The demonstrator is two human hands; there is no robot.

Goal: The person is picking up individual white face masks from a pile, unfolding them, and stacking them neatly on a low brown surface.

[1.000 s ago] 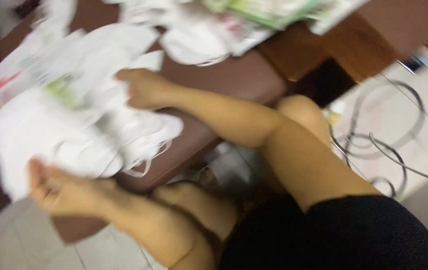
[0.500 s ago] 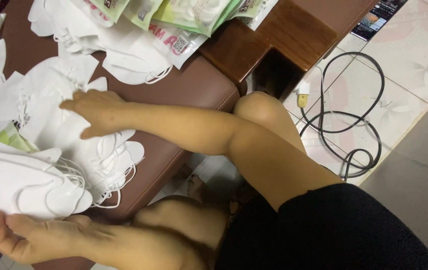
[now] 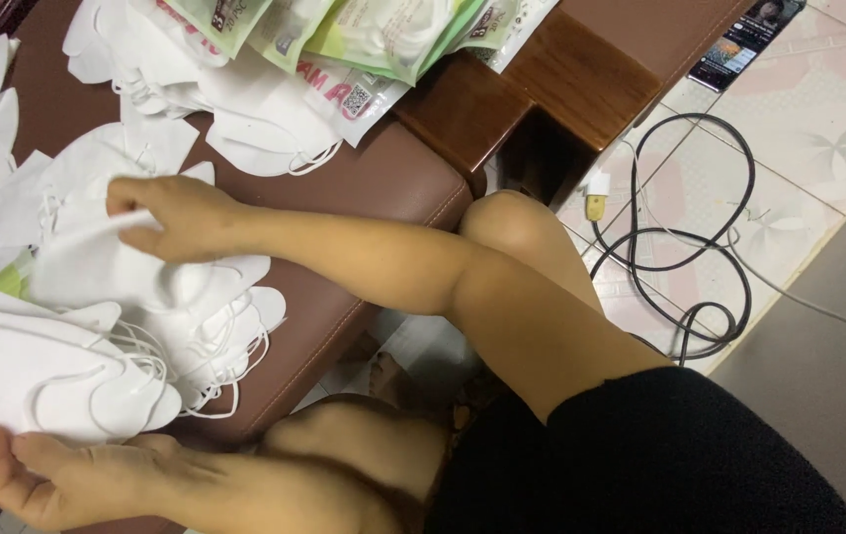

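Two bare hands work over white face masks on a brown padded bench [image 3: 383, 188], and we begin with what sits closest to us. Our black shorts [image 3: 660, 455] and bent knee [image 3: 512, 222] fill the lower right. At the bottom left, our left hand [image 3: 57, 475] lies palm up with the fingers loosely curled, supporting the near edge of a stack of white masks [image 3: 38, 376]; we cannot tell whether the thumb actually pinches the stack. Elastic ear loops [image 3: 215, 381] spill from that stack across the cushion. A little farther out, our right hand [image 3: 181, 218] reaches across the body and its fingers close on a single white mask [image 3: 97, 257] lying on a loose heap of others. The two hands are well apart, one at the near edge of the bench, the other toward its middle. Beyond the right hand, more loose masks [image 3: 245, 119] spread over the cushion, and behind them lie several sealed green and white packets [image 3: 383, 30]. Past the bench's wooden corner block [image 3: 561, 74], on the tiled floor [image 3: 818, 138] to the right, a black cable [image 3: 700, 257] lies coiled beside a white charger plug [image 3: 596, 188]. A dark phone [image 3: 744, 44] rests farthest away.
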